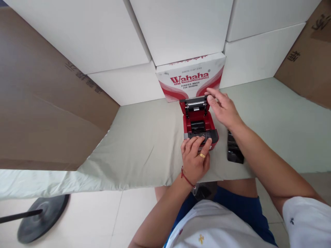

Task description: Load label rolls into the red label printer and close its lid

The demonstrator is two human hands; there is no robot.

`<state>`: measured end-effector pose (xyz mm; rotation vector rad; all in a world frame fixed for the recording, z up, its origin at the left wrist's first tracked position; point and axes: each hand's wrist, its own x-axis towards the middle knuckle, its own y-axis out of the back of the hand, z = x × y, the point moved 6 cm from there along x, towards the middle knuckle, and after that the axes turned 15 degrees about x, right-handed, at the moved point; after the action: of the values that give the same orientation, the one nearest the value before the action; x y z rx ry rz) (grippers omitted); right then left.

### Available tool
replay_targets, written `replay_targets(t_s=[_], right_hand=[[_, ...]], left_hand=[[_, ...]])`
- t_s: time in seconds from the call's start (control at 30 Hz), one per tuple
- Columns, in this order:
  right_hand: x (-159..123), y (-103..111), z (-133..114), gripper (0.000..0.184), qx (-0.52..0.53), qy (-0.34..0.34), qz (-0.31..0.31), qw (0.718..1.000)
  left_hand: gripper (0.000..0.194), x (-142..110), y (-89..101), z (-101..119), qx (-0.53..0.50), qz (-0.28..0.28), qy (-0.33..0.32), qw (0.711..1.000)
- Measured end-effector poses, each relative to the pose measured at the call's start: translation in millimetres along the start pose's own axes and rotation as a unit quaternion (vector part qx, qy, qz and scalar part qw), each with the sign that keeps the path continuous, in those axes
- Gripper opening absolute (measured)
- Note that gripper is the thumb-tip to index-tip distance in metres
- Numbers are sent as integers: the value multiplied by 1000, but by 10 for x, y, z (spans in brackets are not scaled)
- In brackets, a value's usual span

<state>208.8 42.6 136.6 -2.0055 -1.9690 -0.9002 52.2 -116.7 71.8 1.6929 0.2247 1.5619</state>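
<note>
A small red and black printer (212,121), likely for receipts or labels, stands on the cloth-covered table with its lid (196,102) raised. Inside its red bay lies a shiny black roll (198,126). My left hand (195,156) is curled over the dark front edge, fingertips pressed onto it; a ring and a red cord bracelet show on this arm. At the lid's upper right corner is my right hand (222,108), thumb and forefinger on either side of the edge. Right of the printer, partly under my right forearm, lies a glossy black flat object (234,151).
Directly behind the printer stands a red and white Wahaha water carton (190,81). White boxes (186,31) are stacked at the back. Brown cardboard boxes flank the table (134,148) at left (51,103) and right (307,58). A round black stand base (42,218) sits on the floor.
</note>
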Motion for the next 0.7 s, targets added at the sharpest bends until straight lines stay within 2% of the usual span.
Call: replay_targets(t_s=[0.1, 0.27, 0.4, 0.57, 0.7], right_hand=[[-89, -30, -57, 51, -8, 36, -9, 999], [-331, 47, -226, 38, -13, 79, -12, 997], [-533, 75, -272, 32, 0, 104, -30, 994], [-732, 12, -163, 30, 34, 84, -75, 993], [-795, -21, -102, 29, 31, 71, -64, 995]], left_hand=[[49, 19, 9, 50, 23, -10, 10, 1000], [54, -15, 9, 94, 21, -25, 32, 999], [52, -28, 10, 101, 26, -21, 25, 999], [53, -33, 3, 88, 30, -10, 15, 999], [54, -52, -11, 68, 27, 3, 16, 999]])
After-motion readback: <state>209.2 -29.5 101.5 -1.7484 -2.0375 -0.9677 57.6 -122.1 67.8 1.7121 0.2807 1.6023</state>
